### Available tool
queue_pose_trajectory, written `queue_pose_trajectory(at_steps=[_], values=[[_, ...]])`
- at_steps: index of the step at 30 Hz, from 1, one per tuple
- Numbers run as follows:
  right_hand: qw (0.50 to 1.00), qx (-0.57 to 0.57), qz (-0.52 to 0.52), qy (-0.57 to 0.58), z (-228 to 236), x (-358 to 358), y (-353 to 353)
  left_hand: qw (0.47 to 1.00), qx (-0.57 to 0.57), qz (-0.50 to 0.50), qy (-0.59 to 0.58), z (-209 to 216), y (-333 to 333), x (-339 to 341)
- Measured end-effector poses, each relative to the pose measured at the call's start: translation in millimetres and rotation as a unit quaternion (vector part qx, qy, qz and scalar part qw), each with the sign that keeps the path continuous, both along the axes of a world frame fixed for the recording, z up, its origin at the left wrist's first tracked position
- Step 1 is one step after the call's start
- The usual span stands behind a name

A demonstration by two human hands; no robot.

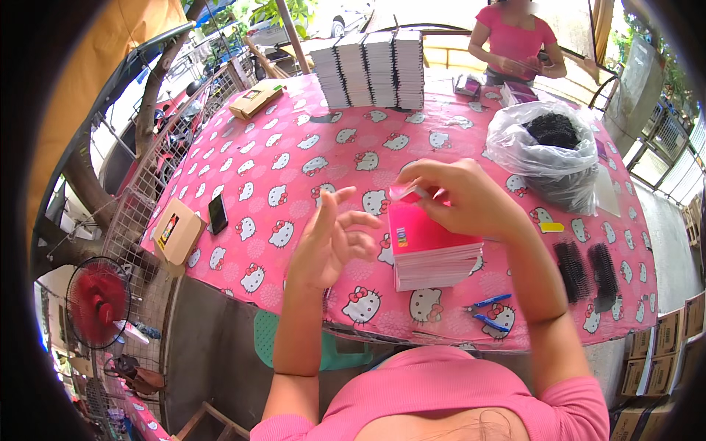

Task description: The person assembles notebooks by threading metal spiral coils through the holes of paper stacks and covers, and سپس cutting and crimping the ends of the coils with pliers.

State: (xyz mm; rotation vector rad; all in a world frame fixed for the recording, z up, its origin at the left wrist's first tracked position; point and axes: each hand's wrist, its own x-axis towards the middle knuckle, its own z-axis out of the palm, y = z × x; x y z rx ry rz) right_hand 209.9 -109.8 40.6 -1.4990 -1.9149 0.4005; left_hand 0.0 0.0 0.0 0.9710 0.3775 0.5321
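My left hand is raised just left of a stack of pink-covered, unbound booklets. Its fingers are spread, with nothing in them. Over the far end of the stack, my right hand has its fingers and thumb closed on a pink cover whose edge is lifted and curled. The hand hides part of that cover, so I cannot tell how many sheets it grips. Blue-handled pliers lie near the table's front edge, to the right of the stack.
Tall piles of spiral-bound notebooks stand at the back. A plastic bag of black coils sits to the right, with loose black coils nearer. At left are a phone and a cardboard box. A co-worker stands across the table.
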Motion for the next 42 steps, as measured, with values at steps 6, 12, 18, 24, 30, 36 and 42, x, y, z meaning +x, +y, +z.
queue_pose_trajectory(at_steps=[6, 12, 18, 24, 30, 36, 42], values=[[0.989, 0.148, 0.009, -0.015, -34, -36, -39, 0.936, 0.305, 0.164, 0.060, -7, -23, 45], [0.923, -0.013, -0.128, 0.362, -47, 16, -48, 0.889, 0.433, 0.134, 0.059, -2, -34, 46], [0.933, 0.045, -0.196, 0.298, -74, 12, -40, 0.711, 0.627, 0.287, 0.139, 10, -61, 65], [0.936, 0.224, -0.267, 0.049, -77, 41, -68, 0.687, 0.667, 0.267, 0.109, 13, -62, 93], [0.716, -0.102, -0.675, -0.145, -188, 190, -193, 0.721, 0.646, 0.223, 0.113, 17, -64, 87], [0.705, -0.114, -0.680, -0.167, -244, 205, -240, 0.732, 0.626, 0.248, 0.105, 13, -63, 86], [0.700, -0.109, -0.686, -0.166, -214, 207, -233, 0.742, 0.616, 0.241, 0.109, 7, -63, 83]])
